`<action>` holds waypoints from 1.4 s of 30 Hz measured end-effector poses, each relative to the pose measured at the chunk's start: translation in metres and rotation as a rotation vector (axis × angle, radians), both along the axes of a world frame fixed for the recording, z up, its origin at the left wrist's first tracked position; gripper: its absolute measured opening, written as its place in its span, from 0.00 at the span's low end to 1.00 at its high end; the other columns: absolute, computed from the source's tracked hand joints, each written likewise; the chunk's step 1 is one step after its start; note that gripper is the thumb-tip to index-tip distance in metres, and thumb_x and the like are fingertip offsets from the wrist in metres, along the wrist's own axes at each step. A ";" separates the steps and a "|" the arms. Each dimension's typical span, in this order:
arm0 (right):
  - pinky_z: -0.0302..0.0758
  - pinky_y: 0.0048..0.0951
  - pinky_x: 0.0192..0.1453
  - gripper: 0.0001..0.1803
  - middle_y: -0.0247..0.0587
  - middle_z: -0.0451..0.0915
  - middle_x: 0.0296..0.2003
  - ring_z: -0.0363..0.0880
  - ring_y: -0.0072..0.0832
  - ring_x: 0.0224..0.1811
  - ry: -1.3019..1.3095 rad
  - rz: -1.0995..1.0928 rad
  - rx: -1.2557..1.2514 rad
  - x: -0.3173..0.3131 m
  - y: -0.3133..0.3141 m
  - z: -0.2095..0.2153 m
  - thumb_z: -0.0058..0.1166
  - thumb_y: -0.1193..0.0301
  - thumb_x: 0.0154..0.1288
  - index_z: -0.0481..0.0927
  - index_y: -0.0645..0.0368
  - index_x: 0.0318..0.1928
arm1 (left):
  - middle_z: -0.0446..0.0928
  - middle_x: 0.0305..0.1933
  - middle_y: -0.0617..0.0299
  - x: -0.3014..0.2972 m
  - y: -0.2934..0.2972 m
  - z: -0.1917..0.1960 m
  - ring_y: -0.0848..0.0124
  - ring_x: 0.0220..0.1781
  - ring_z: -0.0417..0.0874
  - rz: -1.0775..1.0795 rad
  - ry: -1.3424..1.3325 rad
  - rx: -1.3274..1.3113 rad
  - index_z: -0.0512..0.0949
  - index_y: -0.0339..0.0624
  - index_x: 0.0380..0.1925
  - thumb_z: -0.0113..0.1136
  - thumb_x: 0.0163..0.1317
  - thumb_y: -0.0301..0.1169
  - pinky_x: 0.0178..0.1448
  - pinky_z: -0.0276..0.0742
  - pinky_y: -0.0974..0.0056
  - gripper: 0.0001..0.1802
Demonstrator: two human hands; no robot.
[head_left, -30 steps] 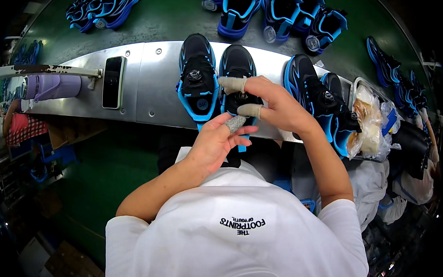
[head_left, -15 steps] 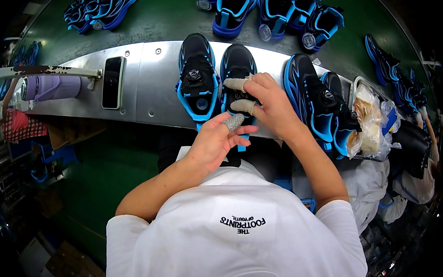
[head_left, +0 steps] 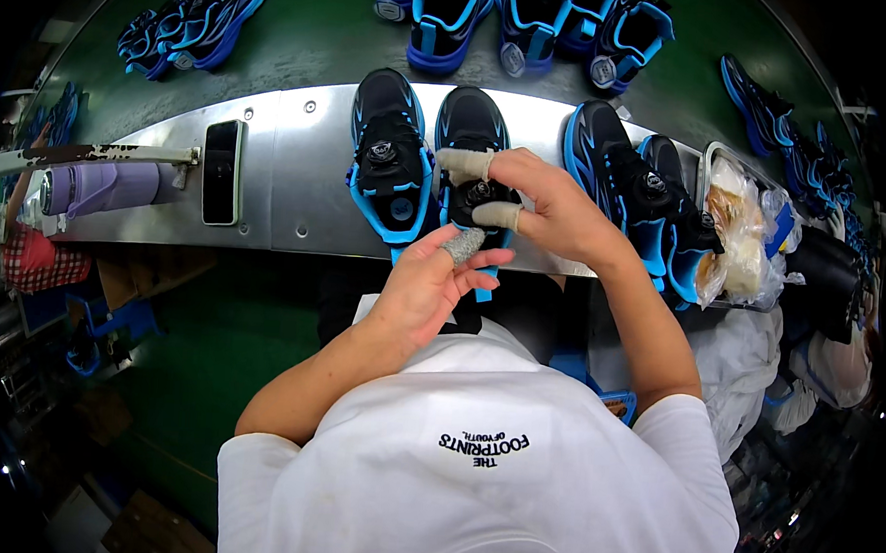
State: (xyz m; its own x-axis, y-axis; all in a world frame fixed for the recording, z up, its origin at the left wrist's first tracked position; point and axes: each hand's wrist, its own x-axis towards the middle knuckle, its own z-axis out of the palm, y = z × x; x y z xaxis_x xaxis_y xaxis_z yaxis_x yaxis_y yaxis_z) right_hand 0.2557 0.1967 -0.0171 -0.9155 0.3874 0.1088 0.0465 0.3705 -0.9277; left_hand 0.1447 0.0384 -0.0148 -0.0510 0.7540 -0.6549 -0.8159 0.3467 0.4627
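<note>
A black and blue sneaker (head_left: 471, 118) with a round dial on its tongue lies in front of me, toe pointing away. At its heel, my left hand (head_left: 430, 286) has its thumb, in a grey finger cover, over the collar and its fingers loosely curled by the blue heel tab. My right hand (head_left: 552, 207) is over the tongue from the right. Its thumb and index finger, both in beige finger covers, stand apart on either side of the dial. Just left of this shoe sits a matching sneaker (head_left: 387, 108) with its own dial.
On the metal ledge (head_left: 298, 184) lie a phone (head_left: 222, 172) and a purple bottle (head_left: 117, 187) at left. Two more sneakers (head_left: 595, 149) and a tray of plastic-wrapped items (head_left: 734, 232) are at right. Several sneakers (head_left: 444, 26) stand on the green surface beyond.
My right hand has shifted slightly right and its fingers have come off the dial, which now shows between them. My left hand stays at the heel.
</note>
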 end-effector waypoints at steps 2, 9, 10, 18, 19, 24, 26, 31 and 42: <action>0.71 0.37 0.50 0.23 0.38 0.76 0.34 0.73 0.38 0.43 -0.017 -0.026 0.088 -0.001 -0.004 -0.002 0.64 0.70 0.55 0.80 0.51 0.55 | 0.76 0.54 0.53 0.001 -0.003 -0.002 0.60 0.57 0.81 -0.003 0.006 0.021 0.71 0.33 0.54 0.48 0.73 0.28 0.45 0.83 0.64 0.14; 0.74 0.29 0.58 0.28 0.39 0.81 0.48 0.80 0.28 0.50 -0.117 -0.142 -0.204 0.000 0.016 -0.001 0.62 0.72 0.60 0.76 0.55 0.63 | 0.79 0.44 0.53 -0.037 0.003 0.056 0.63 0.51 0.83 -0.534 -0.005 -0.054 0.76 0.31 0.50 0.52 0.71 0.30 0.49 0.82 0.62 0.14; 0.74 0.30 0.58 0.27 0.39 0.81 0.48 0.79 0.28 0.50 -0.071 -0.202 -0.125 -0.003 0.028 -0.004 0.61 0.71 0.62 0.76 0.54 0.63 | 0.79 0.44 0.53 -0.046 -0.003 0.066 0.65 0.49 0.83 -0.483 0.240 0.032 0.78 0.32 0.49 0.55 0.69 0.30 0.48 0.81 0.62 0.13; 0.73 0.33 0.58 0.23 0.46 0.78 0.53 0.78 0.36 0.52 -0.064 -0.126 0.203 -0.090 0.053 -0.028 0.58 0.63 0.66 0.77 0.54 0.60 | 0.75 0.38 0.61 -0.095 0.034 0.001 0.69 0.34 0.75 -0.310 1.589 0.205 0.82 0.42 0.46 0.66 0.54 0.24 0.40 0.71 0.68 0.17; 0.73 0.33 0.58 0.23 0.46 0.78 0.53 0.78 0.36 0.52 -0.059 -0.123 0.202 -0.098 0.055 -0.035 0.58 0.63 0.66 0.77 0.54 0.60 | 0.76 0.39 0.62 -0.099 0.034 0.002 0.70 0.34 0.74 -0.339 1.456 0.272 0.82 0.42 0.46 0.64 0.54 0.23 0.40 0.71 0.68 0.17; 0.68 0.43 0.64 0.28 0.57 0.74 0.52 0.71 0.53 0.57 -0.134 -0.161 0.307 -0.137 0.053 -0.065 0.59 0.55 0.63 0.76 0.53 0.61 | 0.77 0.45 0.69 -0.097 0.030 0.006 0.80 0.38 0.69 -0.370 1.436 0.367 0.78 0.43 0.55 0.62 0.58 0.21 0.44 0.67 0.74 0.23; 0.67 0.46 0.65 0.31 0.62 0.69 0.55 0.69 0.57 0.58 -0.183 -0.164 0.269 -0.147 0.052 -0.069 0.60 0.50 0.62 0.76 0.53 0.61 | 0.77 0.51 0.67 -0.092 0.029 0.006 0.79 0.40 0.69 -0.367 1.491 0.126 0.76 0.43 0.58 0.60 0.58 0.20 0.48 0.67 0.74 0.25; 0.71 0.42 0.62 0.29 0.58 0.69 0.53 0.70 0.51 0.56 -0.192 -0.144 0.450 -0.150 0.045 -0.072 0.62 0.57 0.61 0.75 0.54 0.61 | 0.73 0.41 0.66 -0.119 0.028 -0.002 0.76 0.39 0.67 -0.456 0.975 0.340 0.77 0.41 0.52 0.64 0.54 0.23 0.47 0.66 0.71 0.22; 0.71 0.42 0.63 0.27 0.55 0.67 0.57 0.71 0.51 0.59 -0.161 -0.131 0.314 -0.148 0.045 -0.075 0.64 0.61 0.59 0.78 0.56 0.58 | 0.72 0.42 0.65 -0.118 0.026 0.001 0.74 0.40 0.69 -0.428 1.237 0.358 0.77 0.41 0.50 0.67 0.51 0.27 0.49 0.67 0.70 0.23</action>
